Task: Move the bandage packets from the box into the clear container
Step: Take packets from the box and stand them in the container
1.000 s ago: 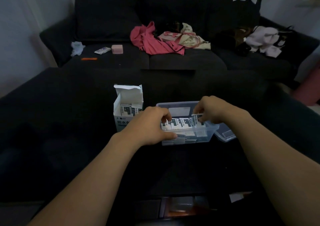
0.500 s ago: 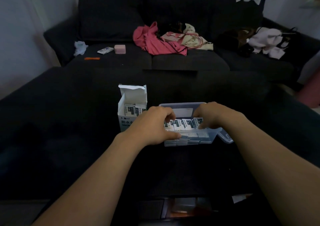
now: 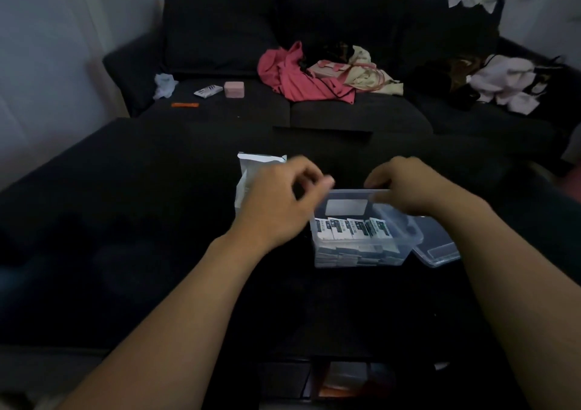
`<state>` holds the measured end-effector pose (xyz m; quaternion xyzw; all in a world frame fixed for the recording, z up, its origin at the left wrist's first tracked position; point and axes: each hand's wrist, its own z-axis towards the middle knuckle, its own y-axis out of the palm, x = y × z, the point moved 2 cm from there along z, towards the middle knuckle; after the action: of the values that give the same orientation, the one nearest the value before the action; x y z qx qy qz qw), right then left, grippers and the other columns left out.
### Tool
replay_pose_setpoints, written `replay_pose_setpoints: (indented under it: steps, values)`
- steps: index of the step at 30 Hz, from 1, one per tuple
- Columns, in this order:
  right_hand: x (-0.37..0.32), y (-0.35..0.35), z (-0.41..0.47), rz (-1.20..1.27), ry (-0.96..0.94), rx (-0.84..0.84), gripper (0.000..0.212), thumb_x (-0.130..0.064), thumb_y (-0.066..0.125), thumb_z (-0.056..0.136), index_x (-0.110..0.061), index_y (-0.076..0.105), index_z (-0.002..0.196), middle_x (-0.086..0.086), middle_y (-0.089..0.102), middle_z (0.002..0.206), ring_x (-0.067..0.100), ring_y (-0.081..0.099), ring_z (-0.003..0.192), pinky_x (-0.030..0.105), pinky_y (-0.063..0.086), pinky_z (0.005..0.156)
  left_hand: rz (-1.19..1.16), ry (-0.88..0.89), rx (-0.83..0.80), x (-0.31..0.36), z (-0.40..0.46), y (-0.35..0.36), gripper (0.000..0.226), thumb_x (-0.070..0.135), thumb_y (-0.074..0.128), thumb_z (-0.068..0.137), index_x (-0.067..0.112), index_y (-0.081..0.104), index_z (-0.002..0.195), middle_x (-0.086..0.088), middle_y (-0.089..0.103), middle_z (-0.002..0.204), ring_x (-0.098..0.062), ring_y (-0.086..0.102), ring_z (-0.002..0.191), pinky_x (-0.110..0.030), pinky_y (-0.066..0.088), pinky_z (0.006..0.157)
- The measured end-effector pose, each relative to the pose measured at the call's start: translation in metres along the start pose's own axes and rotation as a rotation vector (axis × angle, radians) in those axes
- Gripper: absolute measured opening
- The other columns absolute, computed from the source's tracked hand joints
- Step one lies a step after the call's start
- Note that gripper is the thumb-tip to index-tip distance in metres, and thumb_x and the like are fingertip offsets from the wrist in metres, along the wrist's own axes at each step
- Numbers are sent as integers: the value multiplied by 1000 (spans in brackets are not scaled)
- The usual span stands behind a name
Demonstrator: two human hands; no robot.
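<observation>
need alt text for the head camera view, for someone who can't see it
Two bare hands hover above a clear plastic container holding a row of white bandage packets on a dark surface: the left hand with curled fingers in front of an open white cardboard box, the right hand at the container's far rim. A clear lid lies beside it, before a dark sofa strewn with clothes.

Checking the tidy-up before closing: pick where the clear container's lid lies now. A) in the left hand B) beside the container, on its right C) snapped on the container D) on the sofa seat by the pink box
B: the lid lies flat against the right side of the clear container, whose top is open with bandage packets showing inside.
</observation>
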<state>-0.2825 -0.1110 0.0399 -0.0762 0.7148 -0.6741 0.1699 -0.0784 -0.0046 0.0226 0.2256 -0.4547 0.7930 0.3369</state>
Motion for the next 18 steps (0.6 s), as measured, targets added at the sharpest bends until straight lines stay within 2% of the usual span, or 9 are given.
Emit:
replay_pose_setpoints:
  steps: [2,3,5,8,10,11,13,16,18]
  values:
    - [-14,-10,-2,61,-54,215,22,-31,71,89,-27,71,111,-3,71,111,18,66,101,44,55,93,-70,-30,319,-6,0,-25,2,24,68,90,22,69,90,9,66,78,2,58,66,-14,45,62]
    - [-25,-15,-6,131,-110,311,17,-30,70,90,-28,72,106,-6,72,105,14,67,98,40,56,91,-71,-77,425,-14,0,-36,6,18,68,87,22,68,91,8,64,77,0,57,64,-18,46,61]
    - [-60,-21,-17,323,-257,404,13,-28,69,91,-26,74,102,-10,73,97,3,67,89,24,56,84,-11,-223,479,-36,0,-53,20,17,70,80,23,65,98,2,62,83,-8,58,70,-29,51,63]
    - [-122,-15,-34,394,-478,318,11,-29,70,91,-27,75,100,-15,70,90,-6,62,78,13,50,70,66,-497,222,-62,-1,-57,48,33,76,80,22,59,124,-3,60,108,-19,60,94,-34,49,74]
    - [-148,-2,-28,285,-515,252,16,-34,69,90,-31,73,105,-12,69,100,1,64,87,27,55,78,82,-571,41,-68,-1,-50,58,40,73,83,18,55,134,-1,61,111,-17,60,96,-32,47,71]
    - [-155,4,-21,219,-480,211,20,-34,68,90,-31,72,109,-6,68,107,12,66,95,36,57,82,97,-574,-3,-69,-1,-49,53,39,71,85,18,57,132,2,63,104,-13,61,90,-29,46,67]
    - [-158,12,-8,80,-368,142,26,-27,67,91,-28,70,117,3,65,115,26,65,99,44,57,85,104,-597,-69,-69,1,-47,36,32,69,89,19,64,123,6,66,90,-8,62,80,-28,48,62]
    - [-155,16,3,-9,-303,163,29,-16,69,89,-24,71,117,6,65,114,28,66,97,43,58,84,94,-623,-107,-72,1,-43,19,26,70,89,23,68,107,1,71,88,-19,70,81,-42,61,71]
    - [-153,18,7,-15,-289,187,30,-13,72,86,-23,72,115,6,66,112,28,66,94,39,57,80,109,-602,-108,-71,2,-42,17,25,70,88,23,67,105,-1,71,88,-21,71,82,-45,63,76]
